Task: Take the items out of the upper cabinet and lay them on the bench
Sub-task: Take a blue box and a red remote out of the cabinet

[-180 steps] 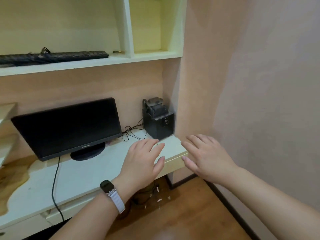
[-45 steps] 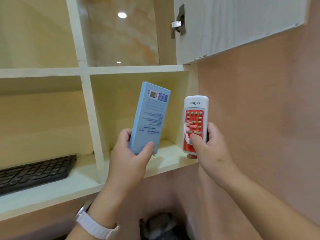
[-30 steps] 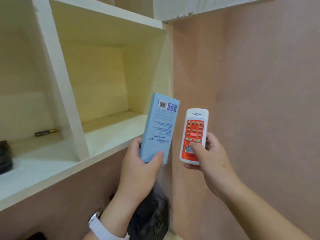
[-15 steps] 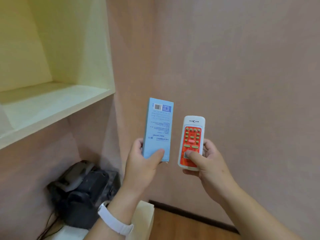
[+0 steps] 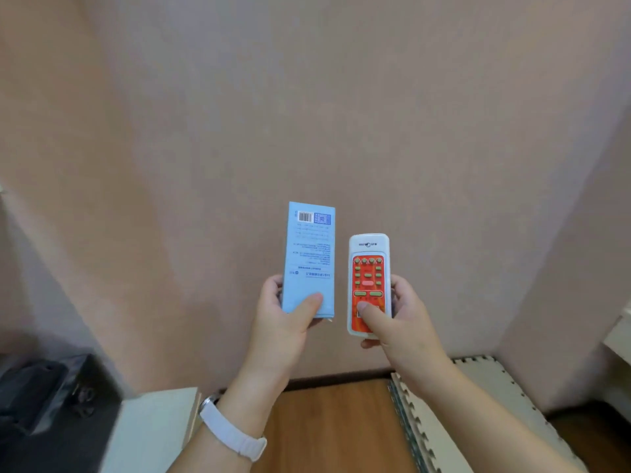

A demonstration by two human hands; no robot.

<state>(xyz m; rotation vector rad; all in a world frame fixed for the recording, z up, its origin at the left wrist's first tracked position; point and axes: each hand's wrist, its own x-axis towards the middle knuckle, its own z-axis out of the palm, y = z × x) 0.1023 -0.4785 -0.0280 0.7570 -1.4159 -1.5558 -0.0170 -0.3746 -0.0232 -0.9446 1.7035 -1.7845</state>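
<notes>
My left hand [image 5: 283, 322] grips the lower end of a tall light-blue box [image 5: 309, 254], held upright with its barcode at the top. My right hand [image 5: 399, 319] holds a white remote control [image 5: 368, 278] with a red button panel, thumb lying on its lower part. Both items are raised side by side in front of a plain pinkish wall. The cabinet is out of view.
The end of the pale desk top [image 5: 153, 428] lies at the lower left, with a blurred black device [image 5: 37, 390] on it. A cream foam mat surface [image 5: 478, 404] sits at the lower right. Wooden floor [image 5: 334, 428] shows between them.
The view has swung right and down, away from the shelves, which have left the frame. Both hands still hold the box and the remote, carried along; the mat surface has come into sight.
</notes>
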